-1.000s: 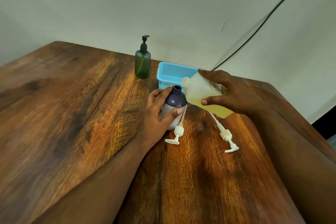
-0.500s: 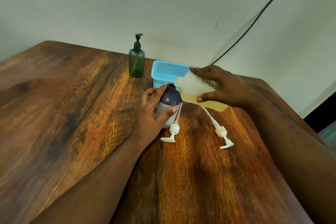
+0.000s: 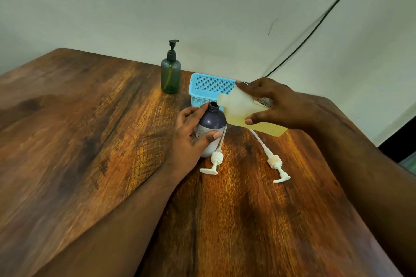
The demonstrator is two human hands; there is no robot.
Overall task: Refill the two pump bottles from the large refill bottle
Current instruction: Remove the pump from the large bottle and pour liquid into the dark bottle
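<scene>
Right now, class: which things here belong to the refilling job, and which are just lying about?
In the job: refill bottle, held tilted by the right hand; dark bottle, gripped by the left hand; two white pumps.

Lying about: green bottle, blue basket, cable.

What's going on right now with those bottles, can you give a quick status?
Left hand grips open purple bottle. Right hand tips refill bottle, spout at its neck; no stream visible. Two pump heads lie alongside, not blocking.
</scene>
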